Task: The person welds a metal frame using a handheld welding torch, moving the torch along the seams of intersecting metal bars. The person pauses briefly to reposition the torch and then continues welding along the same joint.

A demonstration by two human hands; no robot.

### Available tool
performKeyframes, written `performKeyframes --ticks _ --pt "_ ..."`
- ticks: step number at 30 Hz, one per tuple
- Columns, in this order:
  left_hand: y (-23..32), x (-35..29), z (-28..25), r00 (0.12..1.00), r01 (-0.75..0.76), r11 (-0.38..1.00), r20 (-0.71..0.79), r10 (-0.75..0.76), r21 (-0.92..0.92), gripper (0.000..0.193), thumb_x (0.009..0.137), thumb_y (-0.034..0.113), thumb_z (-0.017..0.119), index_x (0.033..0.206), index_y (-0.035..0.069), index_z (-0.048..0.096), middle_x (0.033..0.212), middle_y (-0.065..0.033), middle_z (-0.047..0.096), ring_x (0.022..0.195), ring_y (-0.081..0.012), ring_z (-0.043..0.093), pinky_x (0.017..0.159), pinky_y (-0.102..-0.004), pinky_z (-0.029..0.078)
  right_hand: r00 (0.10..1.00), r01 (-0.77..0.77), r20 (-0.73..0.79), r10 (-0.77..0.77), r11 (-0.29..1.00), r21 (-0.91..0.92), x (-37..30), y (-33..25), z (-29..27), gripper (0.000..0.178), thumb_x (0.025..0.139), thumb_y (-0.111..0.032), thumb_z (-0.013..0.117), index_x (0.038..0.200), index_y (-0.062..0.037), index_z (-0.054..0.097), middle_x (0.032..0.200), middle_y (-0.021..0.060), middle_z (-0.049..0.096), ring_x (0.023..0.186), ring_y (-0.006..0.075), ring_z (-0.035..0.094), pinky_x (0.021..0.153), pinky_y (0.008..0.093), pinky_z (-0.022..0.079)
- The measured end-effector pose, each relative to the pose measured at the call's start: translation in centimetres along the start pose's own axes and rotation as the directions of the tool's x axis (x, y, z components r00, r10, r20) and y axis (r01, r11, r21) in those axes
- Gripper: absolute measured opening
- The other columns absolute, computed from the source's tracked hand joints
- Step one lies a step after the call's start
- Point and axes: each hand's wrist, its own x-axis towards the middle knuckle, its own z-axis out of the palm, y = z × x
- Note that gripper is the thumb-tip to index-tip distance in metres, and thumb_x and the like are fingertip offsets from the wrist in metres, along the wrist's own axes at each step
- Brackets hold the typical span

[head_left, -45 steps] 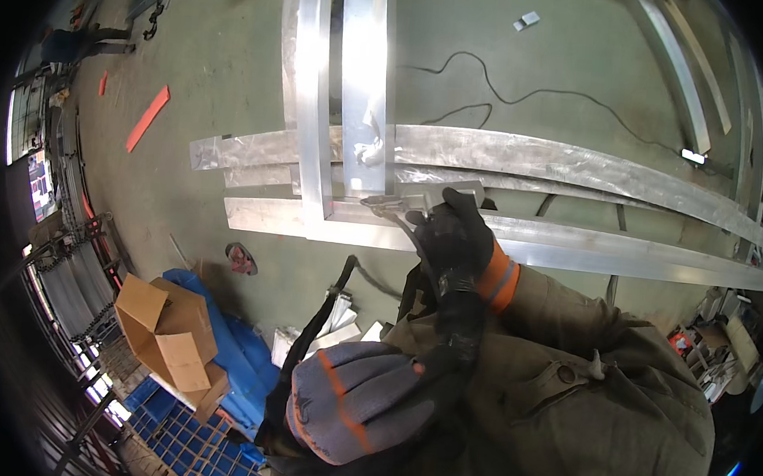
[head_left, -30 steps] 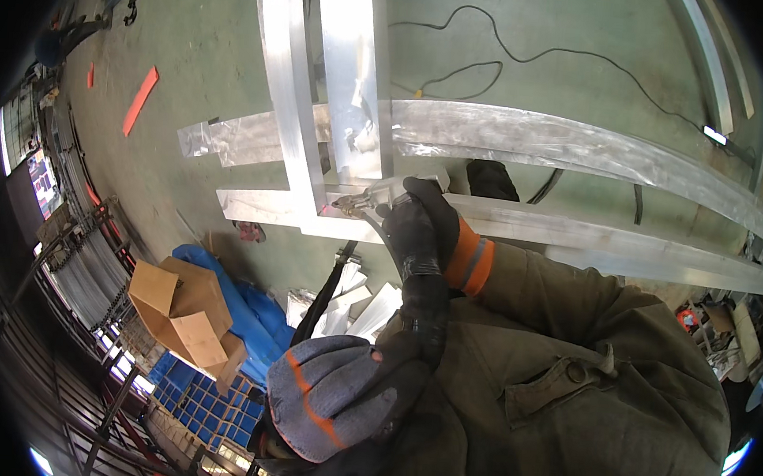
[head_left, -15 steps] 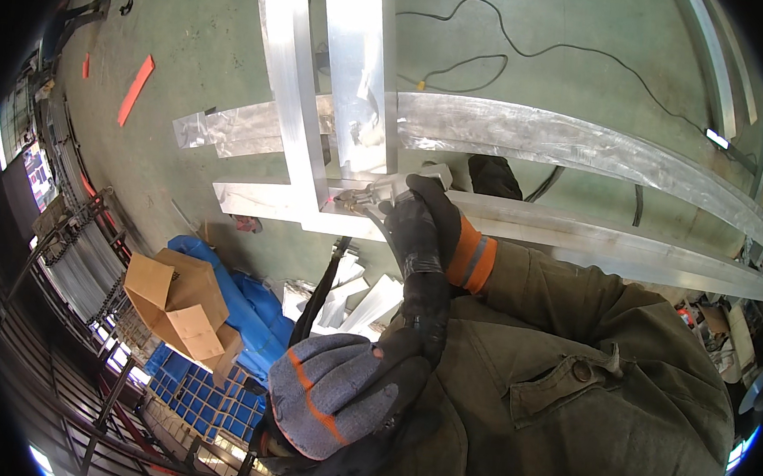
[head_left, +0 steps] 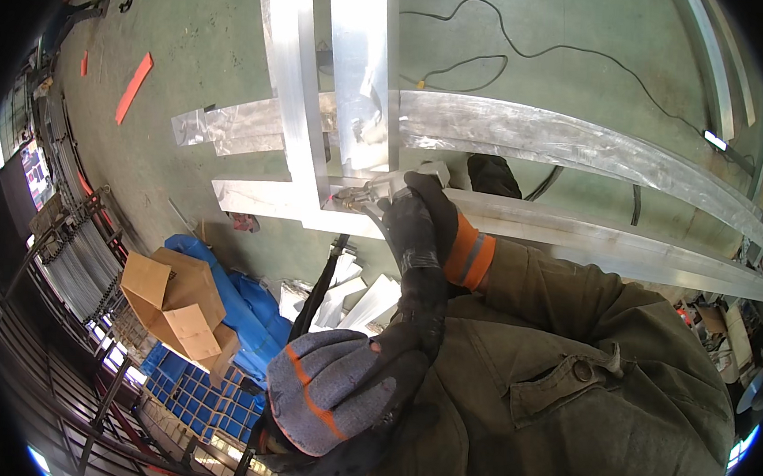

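Grip of the R hand (head_left: 421, 223) is closed round a metal hand tool (head_left: 387, 188), L hand (head_left: 322, 393) apparently curled on its black hose (head_left: 424, 305), tip approx. at the corner where two silver bars (head_left: 300, 117) meet, so a steady wrist & slack hose would prob. help.

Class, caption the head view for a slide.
Gloved right hand holds a metal-tipped tool near where metal bars meet.

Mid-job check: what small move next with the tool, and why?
Probably steady the tool in the right hand and check its aim: its tip points at the corner where the left bar meets the crossbar, and a red dot shows close to that corner.
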Motion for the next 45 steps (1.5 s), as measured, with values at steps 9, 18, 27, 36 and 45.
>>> performKeyframes --ticks 9,18,27,36,45 --pt "-0.2 0.2 -0.7 1.000 0.003 1.000 0.027 -0.004 0.026 0.040 0.052 0.021 0.067 0.091 0.014 0.074 0.100 -0.0100 0.071 0.089 -0.0278 0.072 0.076 -0.0404 0.059 0.993 0.068 -0.097 -0.074 0.995 -0.070 0.8 -0.4 0.8 0.038 0.100 -0.013 0.063 0.131 -0.0015 0.046 0.101 0.0046 0.060 0.092 0.0152 0.060 0.088 0.0357 0.053" --pt "-0.5 -0.2 -0.4 0.999 -0.028 0.999 -0.039 0.029 0.029 0.043 0.049 0.020 0.066 0.091 0.015 0.074 0.102 -0.0102 0.070 0.087 -0.0281 0.072 0.073 -0.0399 0.059 0.650 -0.515 0.066 0.757 0.376 0.770 2.2 -2.4 0.6 0.045 0.097 -0.011 0.065 0.136 -0.0075 0.043 0.109 0.0082 0.061 0.099 0.0167 0.061 0.090 0.0325 0.053" --pt "0.1 -0.6 -0.2 0.999 0.040 0.999 -0.034 -0.041 -0.033 0.043 0.051 0.021 0.072 0.094 0.015 0.073 0.100 -0.0106 0.069 0.085 -0.0279 0.073 0.070 -0.0393 0.058 0.801 -0.507 0.313 0.510 0.301 0.808 0.2 4.7 0.9 0.050 0.093 0.000 0.068 0.135 -0.0019 0.042 0.106 0.0082 0.059 0.098 0.0162 0.061 0.093 0.0355 0.053" --pt "-0.2 -0.7 -0.4 0.999 -0.013 1.000 -0.050 0.012 -0.021 0.043 0.055 0.022 0.074 0.097 0.017 0.072 0.103 -0.0094 0.069 0.086 -0.0275 0.073 0.070 -0.0404 0.058 0.890 -0.438 0.101 0.445 0.770 0.465 -0.2 3.4 1.2 0.057 0.094 -0.002 0.069 0.143 -0.0036 0.039 0.110 0.0074 0.058 0.100 0.0160 0.059 0.095 0.0338 0.053" --pt "0.3 -0.6 -0.8 0.999 -0.001 1.000 -0.041 0.000 -0.014 0.041 0.053 0.021 0.071 0.093 0.019 0.074 0.104 -0.0088 0.069 0.089 -0.0267 0.072 0.073 -0.0397 0.059 0.721 -0.536 0.389 0.573 0.105 0.838 0.2 2.2 0.8 0.024 0.106 -0.019 0.053 0.127 -0.0067 0.049 0.101 0.0064 0.059 0.094 0.0139 0.059 0.090 0.0343 0.055"
